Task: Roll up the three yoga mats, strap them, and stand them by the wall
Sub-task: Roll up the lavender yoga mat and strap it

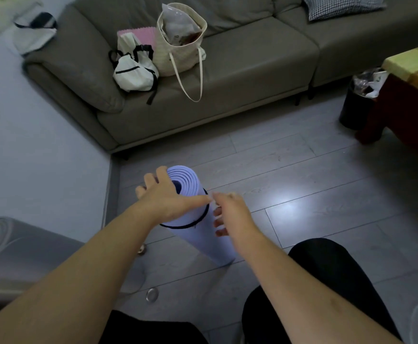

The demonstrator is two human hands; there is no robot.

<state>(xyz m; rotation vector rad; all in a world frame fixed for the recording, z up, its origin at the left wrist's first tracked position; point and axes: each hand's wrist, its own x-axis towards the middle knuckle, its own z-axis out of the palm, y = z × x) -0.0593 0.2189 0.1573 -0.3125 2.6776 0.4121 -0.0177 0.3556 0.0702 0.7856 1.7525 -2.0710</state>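
A rolled lavender yoga mat [198, 240] stands tilted on the grey floor at the centre, its spiral end facing up. A thin black strap [204, 214] circles it near the top. My left hand [164, 197] lies over the mat's upper end with fingers spread and fairly straight. My right hand [230, 216] is against the mat's right side just below the strap, its fingers curled toward the roll. A grey rolled mat [12, 247] lies on its side by the wall at the lower left.
A grey-brown sofa [227, 78] runs along the back with a white backpack [134, 70], a cream tote bag [180, 43] and a pink mat [146, 37]. A black waste bin [357, 105] and a dark wooden table [411, 93] stand at the right. The pale wall [34, 150] is at the left.
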